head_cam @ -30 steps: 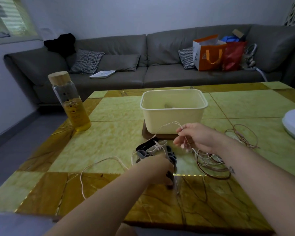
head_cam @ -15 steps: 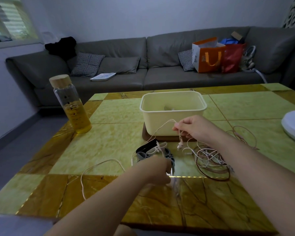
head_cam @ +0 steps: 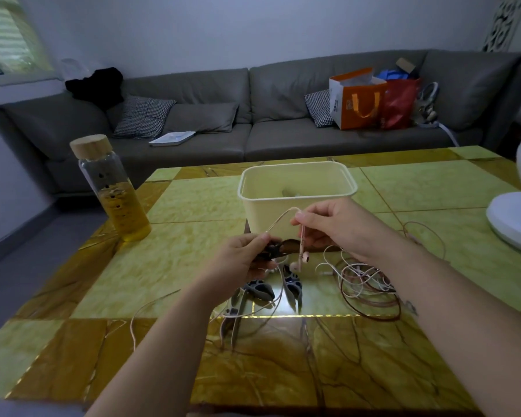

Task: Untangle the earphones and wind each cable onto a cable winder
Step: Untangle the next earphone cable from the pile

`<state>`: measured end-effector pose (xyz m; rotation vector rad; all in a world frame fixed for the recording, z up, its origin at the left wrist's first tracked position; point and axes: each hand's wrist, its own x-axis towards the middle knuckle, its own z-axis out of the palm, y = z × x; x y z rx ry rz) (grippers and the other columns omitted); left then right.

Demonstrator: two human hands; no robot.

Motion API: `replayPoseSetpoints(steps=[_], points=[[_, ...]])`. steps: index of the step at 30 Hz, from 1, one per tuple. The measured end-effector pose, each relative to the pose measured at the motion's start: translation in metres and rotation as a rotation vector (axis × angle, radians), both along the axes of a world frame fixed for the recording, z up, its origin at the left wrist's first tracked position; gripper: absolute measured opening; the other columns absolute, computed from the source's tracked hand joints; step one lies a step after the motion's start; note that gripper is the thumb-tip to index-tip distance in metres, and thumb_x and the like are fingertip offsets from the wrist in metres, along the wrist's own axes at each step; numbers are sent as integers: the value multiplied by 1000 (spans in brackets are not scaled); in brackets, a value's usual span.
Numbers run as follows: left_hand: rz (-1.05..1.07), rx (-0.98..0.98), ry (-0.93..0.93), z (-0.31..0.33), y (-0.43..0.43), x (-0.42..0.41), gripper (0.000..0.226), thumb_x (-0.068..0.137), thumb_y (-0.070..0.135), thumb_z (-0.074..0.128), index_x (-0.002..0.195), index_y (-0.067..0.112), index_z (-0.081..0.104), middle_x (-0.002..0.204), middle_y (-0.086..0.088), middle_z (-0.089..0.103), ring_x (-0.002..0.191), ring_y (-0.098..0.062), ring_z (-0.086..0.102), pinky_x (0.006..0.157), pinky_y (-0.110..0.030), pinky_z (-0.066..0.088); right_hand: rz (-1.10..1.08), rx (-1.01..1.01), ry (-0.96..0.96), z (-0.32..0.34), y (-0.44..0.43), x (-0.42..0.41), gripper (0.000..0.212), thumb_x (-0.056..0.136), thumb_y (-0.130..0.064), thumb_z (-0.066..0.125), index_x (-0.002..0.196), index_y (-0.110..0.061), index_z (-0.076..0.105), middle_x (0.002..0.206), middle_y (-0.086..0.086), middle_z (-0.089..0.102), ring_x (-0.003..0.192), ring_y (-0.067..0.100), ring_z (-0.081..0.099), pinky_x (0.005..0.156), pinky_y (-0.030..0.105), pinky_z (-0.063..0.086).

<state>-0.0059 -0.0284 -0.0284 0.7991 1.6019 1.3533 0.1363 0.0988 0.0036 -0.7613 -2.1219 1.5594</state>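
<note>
My left hand (head_cam: 241,254) is raised above the table and grips a dark cable winder (head_cam: 278,248). My right hand (head_cam: 328,227) pinches a pale pink earphone cable (head_cam: 278,219) that runs from the winder over my fingers. Its earbuds (head_cam: 301,260) dangle below my right hand. More grey winders (head_cam: 260,288) lie on the table under my hands. A tangle of white and dark red cables (head_cam: 367,284) lies to the right, partly hidden by my right forearm. A loose white cable (head_cam: 151,305) loops on the table to the left.
A cream plastic tub (head_cam: 298,200) stands just behind my hands. A glass bottle (head_cam: 112,191) of yellow liquid is at the left of the tiled table (head_cam: 193,212). A white fan base (head_cam: 515,218) sits at the right edge. A grey sofa with bags lies beyond.
My left hand has lifted a dark winder off the table toward my right hand. The pink cable now stretches between both hands, and the earbuds hang lower.
</note>
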Motion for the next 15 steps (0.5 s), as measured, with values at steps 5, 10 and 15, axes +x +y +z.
replayPoseSetpoints(steps=[5, 10, 15], points=[[4, 69, -95, -20, 14, 14, 26, 100, 25, 44, 100, 14, 68, 73, 4, 69, 58, -7, 56, 56, -19, 46, 8, 42, -15, -18, -7, 2, 9, 88, -18, 66, 93, -12, 70, 75, -2, 74, 65, 7, 67, 72, 25, 55], [-80, 82, -78, -34, 19, 18, 27, 92, 33, 51, 99, 12, 67, 75, -3, 62, 54, -5, 55, 48, -14, 42, -45, 93, -9, -41, -1, 0, 8, 83, -26, 72, 91, -24, 70, 82, -10, 75, 79, -1, 69, 85, 27, 49], [-104, 52, 124, -43, 27, 14, 9, 92, 17, 60, 99, 16, 66, 60, 14, 63, 50, 1, 53, 51, -14, 40, -67, 75, 37, -54, 6, -10, 9, 80, -25, 75, 87, -25, 71, 80, -9, 75, 79, 2, 69, 86, 27, 51]])
